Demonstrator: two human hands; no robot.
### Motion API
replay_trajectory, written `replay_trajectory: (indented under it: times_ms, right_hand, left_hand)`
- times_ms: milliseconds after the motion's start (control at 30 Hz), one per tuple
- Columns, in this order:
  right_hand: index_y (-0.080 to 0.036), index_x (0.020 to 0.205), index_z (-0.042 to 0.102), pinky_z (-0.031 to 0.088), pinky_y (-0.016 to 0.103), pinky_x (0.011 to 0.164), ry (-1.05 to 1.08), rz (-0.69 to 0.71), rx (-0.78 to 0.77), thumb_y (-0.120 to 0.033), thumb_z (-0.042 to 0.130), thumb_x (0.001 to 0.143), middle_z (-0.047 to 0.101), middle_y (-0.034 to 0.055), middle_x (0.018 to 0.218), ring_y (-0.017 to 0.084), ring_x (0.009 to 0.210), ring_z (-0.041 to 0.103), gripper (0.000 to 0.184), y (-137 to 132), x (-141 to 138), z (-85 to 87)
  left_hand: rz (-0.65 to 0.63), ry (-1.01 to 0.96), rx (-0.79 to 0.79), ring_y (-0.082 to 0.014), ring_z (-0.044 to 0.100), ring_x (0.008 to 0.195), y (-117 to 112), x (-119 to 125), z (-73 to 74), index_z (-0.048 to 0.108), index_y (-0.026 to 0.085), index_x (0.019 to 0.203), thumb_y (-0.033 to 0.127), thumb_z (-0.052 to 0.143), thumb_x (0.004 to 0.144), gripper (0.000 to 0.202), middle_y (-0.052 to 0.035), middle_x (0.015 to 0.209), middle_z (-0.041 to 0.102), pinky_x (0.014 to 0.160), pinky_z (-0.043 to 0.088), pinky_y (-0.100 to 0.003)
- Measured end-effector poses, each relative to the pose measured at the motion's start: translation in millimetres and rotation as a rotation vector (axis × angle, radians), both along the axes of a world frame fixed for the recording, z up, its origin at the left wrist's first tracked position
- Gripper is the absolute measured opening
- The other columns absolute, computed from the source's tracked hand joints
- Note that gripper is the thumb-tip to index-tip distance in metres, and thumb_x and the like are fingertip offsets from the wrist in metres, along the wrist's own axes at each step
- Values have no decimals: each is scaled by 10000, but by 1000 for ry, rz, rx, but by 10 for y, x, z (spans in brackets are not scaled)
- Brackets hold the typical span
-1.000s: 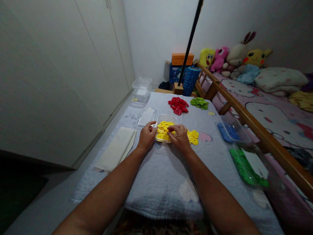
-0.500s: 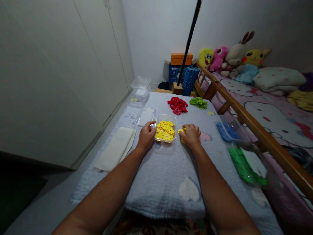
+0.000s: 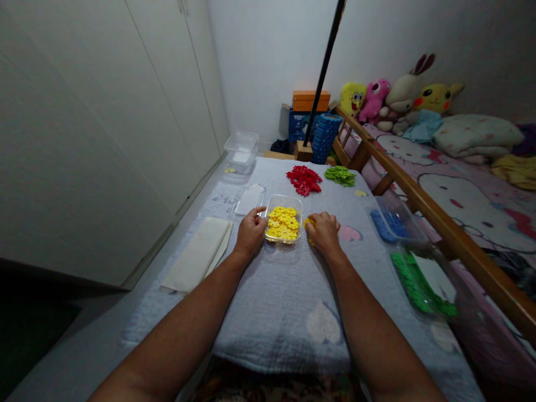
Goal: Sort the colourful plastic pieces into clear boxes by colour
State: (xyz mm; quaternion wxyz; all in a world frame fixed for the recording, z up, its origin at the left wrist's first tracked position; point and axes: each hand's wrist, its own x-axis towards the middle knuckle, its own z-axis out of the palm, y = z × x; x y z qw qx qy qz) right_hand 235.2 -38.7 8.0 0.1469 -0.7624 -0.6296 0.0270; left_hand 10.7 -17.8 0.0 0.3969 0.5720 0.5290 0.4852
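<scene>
the left hand (image 3: 250, 231) holds the left side of the clear box (image 3: 285, 197), with its fingers curled on the edge. the box sits in the middle of the blue blanket (image 3: 285, 290). it is quite full of yellow pieces (image 3: 282, 222). the right hand (image 3: 324, 231) lies just to the right of the box, cupped over a few loose yellow pieces (image 3: 309, 223) on the blanket. i cannot tell if it pinches them or only covers them. the two hands are apart, with the box between them.

so most of the yellow ones are in the box and only a few are out. farther back, a red pile (image 3: 304, 180) and a light green pile (image 3: 340, 175) lie loose on the blanket, in no box. on the right, one box holds blue pieces (image 3: 387, 223) and one holds dark green pieces (image 3: 419, 290). an empty box (image 3: 242, 149) stands far back on the left. a clear lid (image 3: 250, 200) lies near the left hand.
</scene>
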Motion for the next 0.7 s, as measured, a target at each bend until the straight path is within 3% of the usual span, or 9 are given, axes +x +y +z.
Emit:
replay_trajectory:
  times_ms: [200, 467, 700]
  right_hand:
    - [-197, 984, 758, 329, 382, 917, 154, 29, 113, -244, 549, 943, 743, 92, 1036, 260, 1023, 587, 217, 29, 11, -15]
    - [-212, 983, 642, 384, 379, 933, 377, 115, 573, -278, 594, 899, 700, 37, 874, 233, 907, 602, 118, -13, -64, 37]
    - [-246, 914, 653, 387, 398, 981, 390, 293, 565, -237, 616, 888, 711, 16, 875, 227, 913, 600, 46, -77, -260, 31]
  left_hand:
    - [4, 2, 2, -119, 399, 573, 0, -2, -13, 680, 105, 1210, 350, 582, 808, 480, 77, 608, 411, 584, 332, -246]
    - [0, 2, -5, -118, 393, 561, -8, -5, 11, 679, 90, 1214, 340, 578, 813, 484, 84, 598, 398, 581, 332, -251]
    - [2, 5, 6, -121, 404, 565, 8, -4, -12, 679, 96, 1205, 350, 588, 807, 481, 82, 595, 403, 584, 334, -249]
